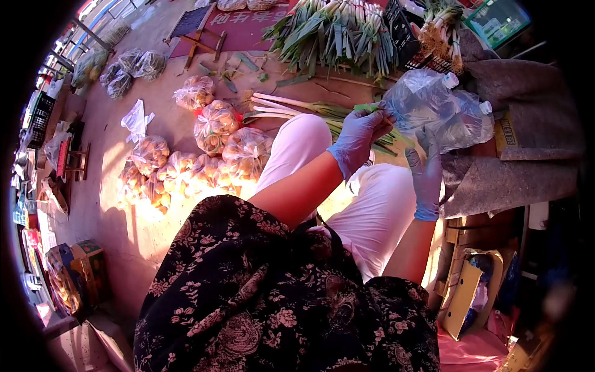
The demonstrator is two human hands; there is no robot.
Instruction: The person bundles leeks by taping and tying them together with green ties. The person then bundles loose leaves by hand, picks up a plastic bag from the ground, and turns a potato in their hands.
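My left hand (356,144), in a pale blue glove, has its fingers pinched together above my knees. A bit of green (367,107) shows at its fingertips, but what they grip is too small to make out. To its right, my right hand (426,177), gloved too, is raised with fingers stretched out and thumb apart, in front of clear plastic containers (421,93) in thin film. Loose green onions (279,106) lie on the ground beyond my knees, passing behind my left hand.
Bagged round, brownish produce (248,149) sits on the ground at the left. Bundled green onions (338,37) and a black crate (403,34) stand at the back. Grey cloth (514,180) covers a surface at the right. A small wooden stool (201,42) is farther off.
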